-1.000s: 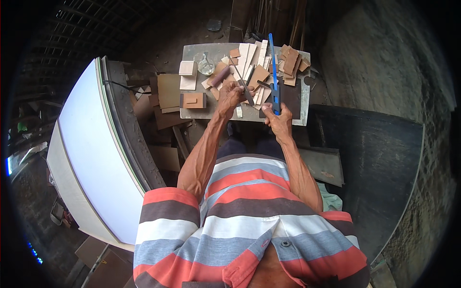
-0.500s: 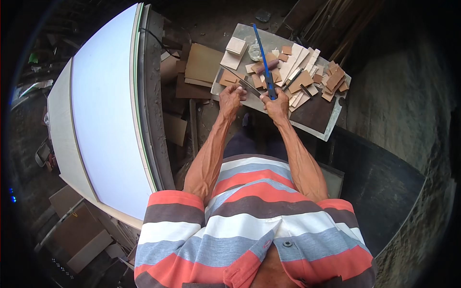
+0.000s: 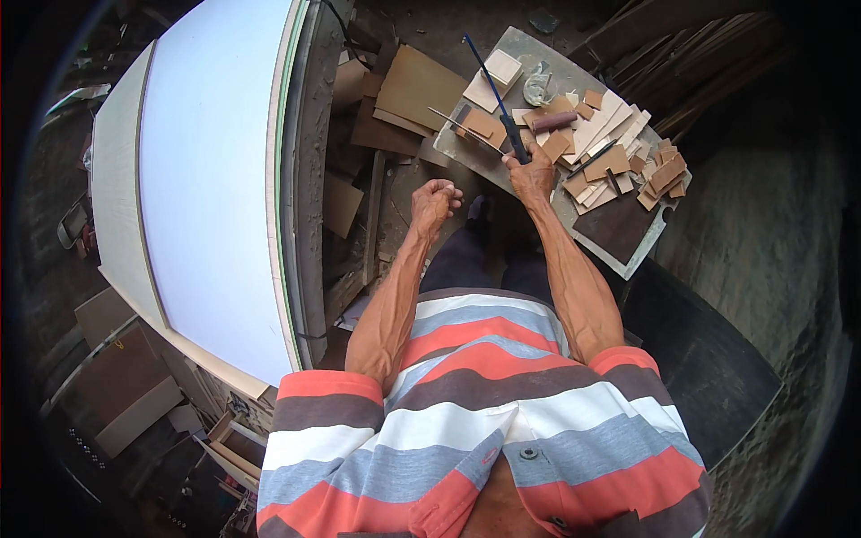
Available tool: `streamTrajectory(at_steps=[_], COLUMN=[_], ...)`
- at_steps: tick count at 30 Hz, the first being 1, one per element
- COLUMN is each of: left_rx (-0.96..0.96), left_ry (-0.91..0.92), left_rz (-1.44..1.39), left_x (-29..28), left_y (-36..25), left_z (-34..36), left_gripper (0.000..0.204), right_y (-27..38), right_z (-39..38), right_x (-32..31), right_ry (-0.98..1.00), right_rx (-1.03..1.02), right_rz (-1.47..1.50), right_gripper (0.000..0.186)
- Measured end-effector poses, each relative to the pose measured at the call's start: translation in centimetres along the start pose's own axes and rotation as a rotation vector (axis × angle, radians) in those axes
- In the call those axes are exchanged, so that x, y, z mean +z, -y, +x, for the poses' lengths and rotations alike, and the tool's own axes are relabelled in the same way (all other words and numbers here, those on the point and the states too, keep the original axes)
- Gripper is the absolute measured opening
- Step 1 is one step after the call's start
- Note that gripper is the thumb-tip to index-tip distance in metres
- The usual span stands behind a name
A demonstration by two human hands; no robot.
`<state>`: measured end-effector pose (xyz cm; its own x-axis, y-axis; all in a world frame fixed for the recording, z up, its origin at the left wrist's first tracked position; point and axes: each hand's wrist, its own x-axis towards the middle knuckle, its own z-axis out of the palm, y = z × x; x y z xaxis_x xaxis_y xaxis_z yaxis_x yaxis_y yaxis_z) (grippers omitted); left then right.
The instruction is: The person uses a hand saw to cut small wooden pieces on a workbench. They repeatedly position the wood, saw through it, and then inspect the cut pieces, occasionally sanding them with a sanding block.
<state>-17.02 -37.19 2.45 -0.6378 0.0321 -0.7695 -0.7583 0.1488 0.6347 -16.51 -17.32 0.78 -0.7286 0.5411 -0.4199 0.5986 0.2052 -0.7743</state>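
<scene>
My right hand (image 3: 531,170) grips the dark handle of a long, thin blue-and-black saw (image 3: 505,117), raised over the near left side of the worktable (image 3: 594,238). A slender metal tool (image 3: 453,119) slants from that same hand toward the upper left. Down and left of it, off the table's edge, my left hand (image 3: 435,202) has curled fingers; whatever they might hold is hidden. Around the saw lie a small brown block (image 3: 481,124), stacked pale squares (image 3: 493,73), a crumpled clear plastic item (image 3: 538,88), a maroon cylinder (image 3: 554,120) and several wood offcuts (image 3: 610,121).
A tall stack of white-faced sheets (image 3: 211,179) stands close on my left. Brown boards (image 3: 417,85) lean between it and the table. A dark panel (image 3: 695,359) is at my lower right, beside a rough wall (image 3: 771,296). Long timber strips (image 3: 682,54) stand behind the table.
My view has turned, so the table sits farther right. My left hand has come away from the slender metal tool, which now stays with the saw in my right hand.
</scene>
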Motion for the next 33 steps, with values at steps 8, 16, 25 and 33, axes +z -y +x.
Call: streamTrajectory(at_steps=[8,16,25,33], left_rx=[0.024,0.055,0.030,0.113], left_ry=[0.022,0.049,0.036,0.081], left_rz=[0.023,0.047,0.021,0.089], left_x=[0.1,1.1,-0.9,0.9], left_y=[-0.8,-2.6,0.3,-1.8], left_z=[0.2,0.2,-0.5,-1.1], left_gripper=[0.012,0.012,0.012,0.021], right_y=[-0.8,0.2,0.7,1.3], right_z=[0.0,0.2,0.0,-2.5], right_x=[0.9,0.7,1.1,-1.2], right_ry=[-0.030,-0.020,-0.018,0.037], right_rx=[-0.001,0.018,-0.044,0.049], right_rz=[0.048,0.045,-0.018,0.271], right_gripper=[0.017,0.016,0.017,0.017])
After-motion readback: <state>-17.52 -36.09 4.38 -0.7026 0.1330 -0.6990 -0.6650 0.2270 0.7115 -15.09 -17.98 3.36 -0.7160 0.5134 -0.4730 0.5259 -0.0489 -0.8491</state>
